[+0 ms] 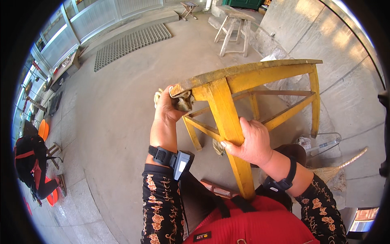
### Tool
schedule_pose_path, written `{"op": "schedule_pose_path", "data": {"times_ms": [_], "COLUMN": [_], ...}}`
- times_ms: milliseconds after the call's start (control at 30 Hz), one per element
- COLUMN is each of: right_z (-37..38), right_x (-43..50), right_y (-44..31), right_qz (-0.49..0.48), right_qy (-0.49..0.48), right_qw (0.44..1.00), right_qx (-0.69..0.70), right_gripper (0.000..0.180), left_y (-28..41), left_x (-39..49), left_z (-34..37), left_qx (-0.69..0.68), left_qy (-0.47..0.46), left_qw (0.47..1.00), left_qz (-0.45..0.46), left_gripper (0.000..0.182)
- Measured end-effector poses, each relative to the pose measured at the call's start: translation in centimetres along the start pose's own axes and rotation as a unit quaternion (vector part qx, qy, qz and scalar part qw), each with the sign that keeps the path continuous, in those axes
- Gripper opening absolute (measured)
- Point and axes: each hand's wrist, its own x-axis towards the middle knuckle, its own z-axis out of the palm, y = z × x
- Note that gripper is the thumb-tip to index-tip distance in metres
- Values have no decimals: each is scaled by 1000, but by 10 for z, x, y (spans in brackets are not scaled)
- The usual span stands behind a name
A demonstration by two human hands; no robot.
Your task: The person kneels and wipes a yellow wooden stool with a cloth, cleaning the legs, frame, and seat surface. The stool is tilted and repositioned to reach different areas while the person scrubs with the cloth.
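A long yellow wooden bench (265, 76) with worn, stained paint is before me, tilted, one leg slanting down towards my red garment. My left hand (167, 105) presses a crumpled, dirty cloth (183, 102) against the near left end of the seat, with the thumb up at the corner. My right hand (254, 141) is closed around the near leg (227, 119), about midway down. Side rails join the legs. Part of the cloth shows behind the left hand; its fingertips are hidden.
A wooden stool (234, 29) and a small folding stool (189, 9) stand farther back, near a floor grating (134, 42). At the left, a person (35, 167) is beside orange basins (43, 129). A straw broom (332, 170) lies at the right by the concrete wall.
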Motion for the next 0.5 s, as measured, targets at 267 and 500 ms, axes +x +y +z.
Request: {"op": "schedule_pose_path", "data": {"times_ms": [267,500], "right_z": [-2,-2], "right_x": [4,17], "right_y": [-4,-19], "right_qz": [-23,-121], "right_qy": [0,-73], "right_qw": [1000,987], "right_qx": [20,80], "right_gripper": [49,51], "left_y": [3,10], "left_x": [12,-60], "left_z": [-38,-99], "left_qx": [-139,-207], "left_qy": [8,-30], "left_qw": [990,975], "left_qz": [0,69], "left_gripper": [28,28]}}
